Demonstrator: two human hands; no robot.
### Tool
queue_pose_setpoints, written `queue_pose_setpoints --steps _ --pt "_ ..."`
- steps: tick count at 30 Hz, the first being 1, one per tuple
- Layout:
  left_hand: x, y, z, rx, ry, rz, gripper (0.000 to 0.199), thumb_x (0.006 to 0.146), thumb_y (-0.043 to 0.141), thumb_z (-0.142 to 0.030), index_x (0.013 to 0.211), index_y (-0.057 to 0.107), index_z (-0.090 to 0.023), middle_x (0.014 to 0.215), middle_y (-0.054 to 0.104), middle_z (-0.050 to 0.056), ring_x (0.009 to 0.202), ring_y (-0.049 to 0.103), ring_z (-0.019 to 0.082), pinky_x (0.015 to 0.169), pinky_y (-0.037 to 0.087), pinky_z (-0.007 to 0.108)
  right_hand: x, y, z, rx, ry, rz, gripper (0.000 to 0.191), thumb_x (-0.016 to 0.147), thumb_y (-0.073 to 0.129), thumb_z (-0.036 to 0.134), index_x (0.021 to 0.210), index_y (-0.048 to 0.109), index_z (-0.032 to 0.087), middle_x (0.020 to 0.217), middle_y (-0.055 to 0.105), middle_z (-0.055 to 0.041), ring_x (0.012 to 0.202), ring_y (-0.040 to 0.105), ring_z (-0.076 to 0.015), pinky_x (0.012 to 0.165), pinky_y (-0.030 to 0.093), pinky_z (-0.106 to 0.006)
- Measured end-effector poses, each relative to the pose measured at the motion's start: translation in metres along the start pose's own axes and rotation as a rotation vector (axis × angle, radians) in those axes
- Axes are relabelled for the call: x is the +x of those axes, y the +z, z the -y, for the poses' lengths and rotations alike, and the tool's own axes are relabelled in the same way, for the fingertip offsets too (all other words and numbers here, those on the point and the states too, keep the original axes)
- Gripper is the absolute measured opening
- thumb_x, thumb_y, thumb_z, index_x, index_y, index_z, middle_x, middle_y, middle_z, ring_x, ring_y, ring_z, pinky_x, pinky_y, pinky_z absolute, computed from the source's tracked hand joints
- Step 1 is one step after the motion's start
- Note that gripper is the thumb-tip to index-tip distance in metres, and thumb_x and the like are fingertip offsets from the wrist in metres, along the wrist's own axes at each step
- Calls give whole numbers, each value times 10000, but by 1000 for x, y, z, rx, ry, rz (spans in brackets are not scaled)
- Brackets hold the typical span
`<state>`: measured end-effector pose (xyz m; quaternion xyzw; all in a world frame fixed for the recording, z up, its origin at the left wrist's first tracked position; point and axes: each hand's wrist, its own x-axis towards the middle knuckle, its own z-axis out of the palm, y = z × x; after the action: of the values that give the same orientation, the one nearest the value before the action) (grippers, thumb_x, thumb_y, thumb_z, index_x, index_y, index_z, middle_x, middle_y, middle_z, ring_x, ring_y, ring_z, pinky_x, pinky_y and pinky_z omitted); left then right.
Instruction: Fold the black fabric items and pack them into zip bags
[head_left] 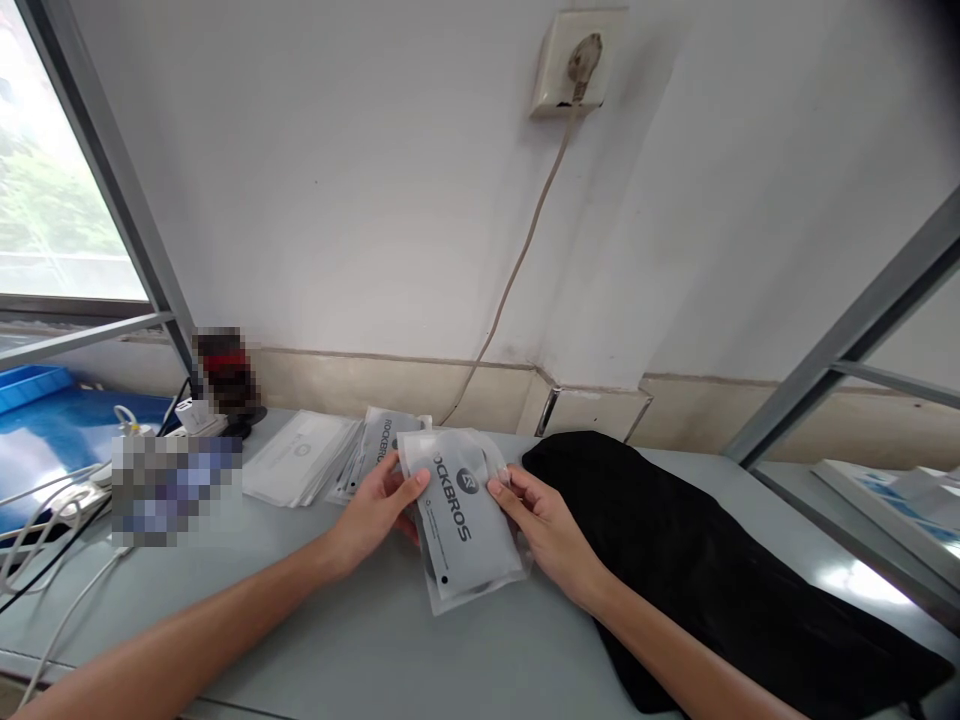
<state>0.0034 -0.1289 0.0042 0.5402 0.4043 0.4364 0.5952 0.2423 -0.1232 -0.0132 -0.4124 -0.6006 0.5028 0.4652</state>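
Observation:
Between my two hands is a frosted plastic bag [480, 545] printed with dark ROCKBROS lettering and a round logo. My left hand [386, 505] pinches its left edge, thumb on top. On the opposite edge, my right hand [544, 520] grips with thumb and fingers. The bag is tilted over the grey table; what lies inside it cannot be made out. Just behind my left hand lies a pile of similar printed bags [382, 440]. Left of that pile is a stack of whitish flat bags [292, 455].
A black cloth [675, 560] covers much of the table's [337, 650] right side. White cables and a power strip [82, 495] crowd the left. A cord [517, 260] runs down the wall from a socket [577, 62]. Metal frame posts [840, 350] stand at both sides.

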Motion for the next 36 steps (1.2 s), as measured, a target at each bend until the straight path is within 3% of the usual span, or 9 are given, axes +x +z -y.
queue_pose_setpoints --steps 4,7,10,15,21,30,36 --pt "-3 5 6 -22 -52 216 530 901 735 -560 1246 582 -187 1211 705 136 974 719 278 657 589 325 2 -2 1 0 -56 -64 394 923 679 599 833 623 220 783 566 12 715 506 -158 642 447 -274" --pt "-3 6 9 -53 13 219 487 898 763 -505 1227 610 -180 1260 702 132 1096 691 296 865 592 412 1 0 7 68 -22 -44 380 881 729 602 898 664 228 917 687 -28 846 617 -210 773 531 -330" --pt "-3 5 9 -50 56 236 412 913 766 -440 1210 640 -184 1267 712 114 1200 651 291 1036 514 437 -1 2 12 163 56 36 425 835 778 606 1026 709 232 1023 751 -60 936 684 -254 883 558 -396" --pt "-6 2 6 -37 -26 272 406 908 768 -426 1208 668 -172 1217 731 120 1158 672 308 993 532 447 -6 4 15 166 167 170 449 840 777 604 1017 760 191 1021 787 -100 951 725 -282 925 561 -439" --pt "-7 4 4 -32 -22 215 432 952 695 -523 1175 660 -155 1136 740 117 1023 702 253 906 554 374 -8 -2 11 95 145 289 376 873 769 544 1002 757 191 999 789 -80 950 728 -275 886 568 -418" --pt "-9 4 3 -18 -26 287 408 922 742 -494 1145 690 -157 1097 743 105 1040 695 263 922 544 375 -9 3 13 117 199 207 428 848 771 600 987 736 197 940 769 -58 902 722 -254 835 577 -383" --pt "-8 4 10 66 -62 198 473 948 641 -612 999 712 -147 945 741 76 874 685 229 798 530 335 -11 2 18 77 197 322 442 807 790 618 872 751 183 875 763 -54 825 710 -243 776 571 -368"
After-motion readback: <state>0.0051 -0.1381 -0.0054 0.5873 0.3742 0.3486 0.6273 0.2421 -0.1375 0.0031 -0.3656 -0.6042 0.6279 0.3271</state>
